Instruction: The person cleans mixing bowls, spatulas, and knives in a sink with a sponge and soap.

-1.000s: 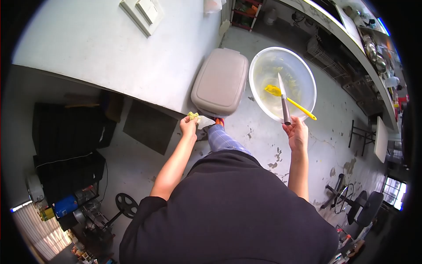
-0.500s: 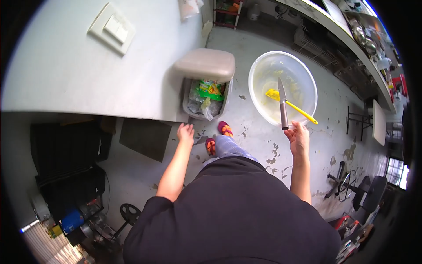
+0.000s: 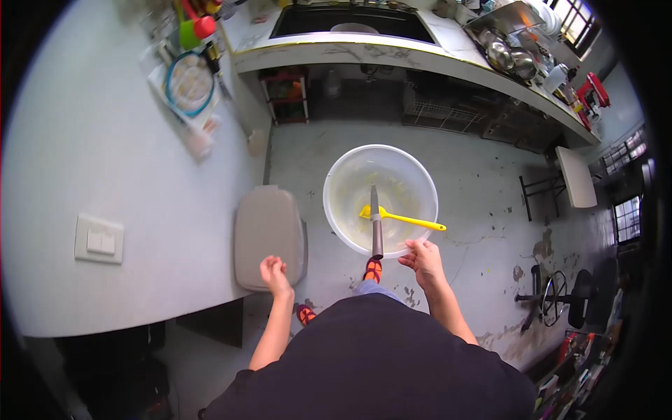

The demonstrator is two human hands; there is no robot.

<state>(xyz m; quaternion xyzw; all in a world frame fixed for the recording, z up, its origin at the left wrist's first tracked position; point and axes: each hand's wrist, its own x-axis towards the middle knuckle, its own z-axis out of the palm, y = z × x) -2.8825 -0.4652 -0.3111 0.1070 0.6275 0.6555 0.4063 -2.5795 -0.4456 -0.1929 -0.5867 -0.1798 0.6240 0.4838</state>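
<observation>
A large white plastic bowl (image 3: 336,189) is held out in front of me, its inside smeared with yellowish residue. My right hand (image 3: 425,262) grips it by the near right rim. Across the bowl lie a knife (image 3: 376,234) with a dark brown handle and a yellow spatula (image 3: 413,222); the two cross near the spatula's head. The knife handle reaches over the near rim, the spatula handle over the right one. My left hand (image 3: 276,273) is empty, fingers loosely bent and apart, in front of the closed grey-brown trash bin (image 3: 267,234).
Ahead runs a marble-patterned counter (image 3: 336,54) with a dark sink (image 3: 294,22) and metal bowls (image 3: 500,52). A white wall (image 3: 84,168) with a light switch (image 3: 100,239) stands at left. At right are a small table (image 3: 575,178) and an exercise machine (image 3: 555,297).
The bin's lid has gone from open, with bags showing, to closed. My view has swung up towards the counter, and the bowl now sits nearer the middle, still in my right hand.
</observation>
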